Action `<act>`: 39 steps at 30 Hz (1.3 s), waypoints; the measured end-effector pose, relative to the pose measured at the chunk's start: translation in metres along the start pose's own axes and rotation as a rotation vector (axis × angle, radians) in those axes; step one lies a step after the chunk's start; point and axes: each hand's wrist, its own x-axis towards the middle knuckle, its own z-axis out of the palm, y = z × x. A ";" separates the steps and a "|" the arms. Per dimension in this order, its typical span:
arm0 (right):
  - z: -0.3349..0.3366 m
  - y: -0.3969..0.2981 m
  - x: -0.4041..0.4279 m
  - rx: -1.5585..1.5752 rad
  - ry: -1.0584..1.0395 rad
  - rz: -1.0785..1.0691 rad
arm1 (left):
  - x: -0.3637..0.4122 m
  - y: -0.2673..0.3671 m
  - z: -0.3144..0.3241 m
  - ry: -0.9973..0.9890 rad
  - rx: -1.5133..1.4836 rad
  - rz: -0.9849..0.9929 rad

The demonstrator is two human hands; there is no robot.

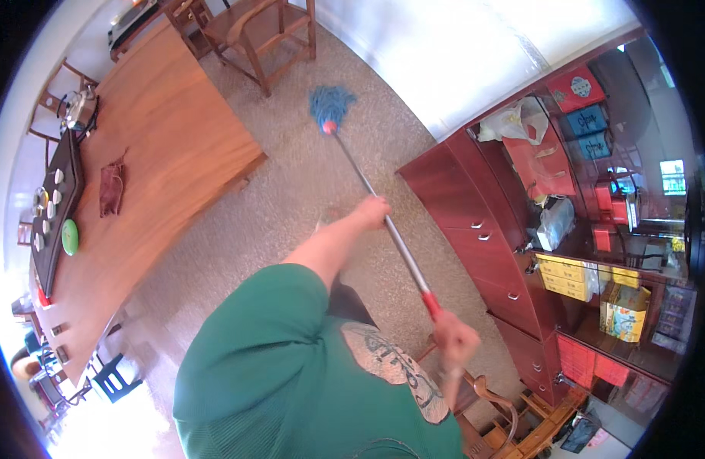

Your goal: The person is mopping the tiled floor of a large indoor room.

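Note:
A mop with a blue string head (331, 105) reaches diagonally from the speckled floor up towards me. Its grey metal pole (403, 252) joins the head at a pink-red socket (329, 127) and ends in a red grip (430, 305). Midway along the pole, my left hand (374, 212) is wrapped around it, arm stretched out. My right hand (456, 338) is closed around the upper end by the red grip and looks slightly blurred. The mop head touches the floor between a wooden chair (258, 34) and the white wall (415, 57).
To the left stands a long wooden table (174, 143) bearing a dark red pouch (111, 186), a black tea tray (57, 212), a green round object (70, 237) and a metal kettle (80, 109). A dark red cabinet (473, 229) with glass doors lines the right. Another wooden chair (496, 396) is at lower right.

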 end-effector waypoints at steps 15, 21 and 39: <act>-0.069 -0.018 0.149 0.321 0.668 -0.255 | 0.076 0.032 -0.043 -0.316 -0.199 -0.100; 0.075 -0.001 0.288 0.034 0.349 -0.476 | 0.074 -0.166 -0.096 -0.029 -0.080 -0.504; 0.027 -0.071 0.321 0.191 -0.136 0.088 | 0.104 -0.162 -0.121 -0.142 -0.119 -0.320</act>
